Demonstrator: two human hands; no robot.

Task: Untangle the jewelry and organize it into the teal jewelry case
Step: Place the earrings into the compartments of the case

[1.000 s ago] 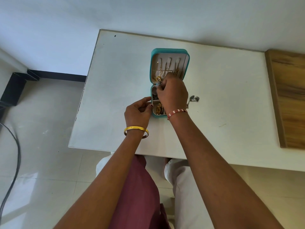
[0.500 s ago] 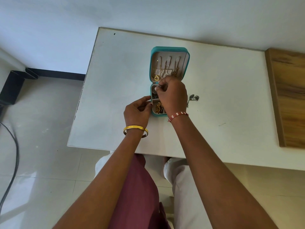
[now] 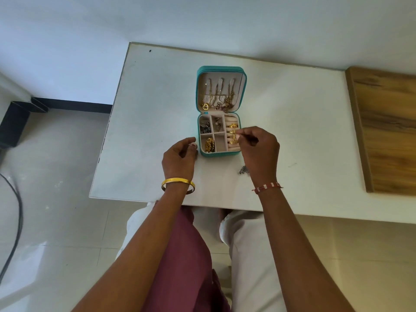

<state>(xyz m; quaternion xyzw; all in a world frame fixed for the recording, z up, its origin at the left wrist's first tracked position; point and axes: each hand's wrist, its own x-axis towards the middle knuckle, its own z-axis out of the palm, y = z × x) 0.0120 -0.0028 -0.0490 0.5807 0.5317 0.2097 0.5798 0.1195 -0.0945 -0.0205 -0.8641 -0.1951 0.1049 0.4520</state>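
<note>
Right now the teal jewelry case [image 3: 221, 111] lies open in the middle of the white counter [image 3: 292, 136], its lid laid back away from the person with gold chains [image 3: 217, 97] and a heart pendant [image 3: 205, 106] hanging inside it. Its tray holds gold rings [image 3: 233, 134] in the right-hand roll section, a gold piece [image 3: 209, 145] in the near-left compartment and dark silver pieces [image 3: 204, 128] in the far-left one. Of the two hands, the right hand [image 3: 258, 152] hovers at the case's right edge with fingers curled; whether its fingertips pinch anything cannot be told. The left hand [image 3: 180, 157] rests loosely curled just beside the case's near-left corner, holding nothing. A small dark jewelry piece [image 3: 244, 170] lies on the counter, partly hidden by the right hand.
</note>
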